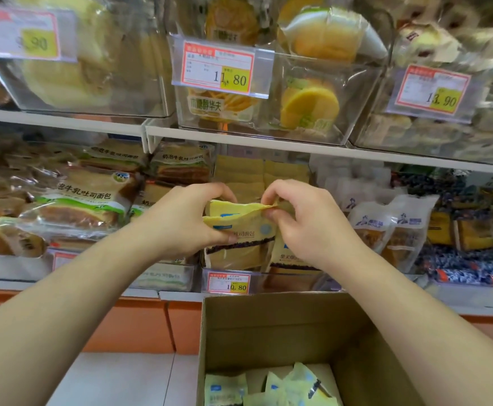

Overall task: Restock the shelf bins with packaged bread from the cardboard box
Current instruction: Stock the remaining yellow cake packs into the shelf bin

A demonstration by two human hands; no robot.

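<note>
A yellow packaged bread [240, 230] with a dark purple layer stands in the clear shelf bin [292, 281] marked 10.80. My left hand [189, 218] grips the pack's left side, thumb across its front. My right hand [306, 221] pinches its top right edge. More yellow packs stand behind and to the right in the same bin. Below, the open cardboard box [268, 326] holds several yellow bread packs [268, 388] at its bottom.
Milk toast packs [84, 200] fill the bin to the left. White packs [391, 227] and blue-patterned goods [468, 273] sit to the right. The upper shelf [239, 139] carries clear bins with price tags 11.80 [218, 68] and 13.90 [432, 89]. An orange base panel [139, 323] runs below.
</note>
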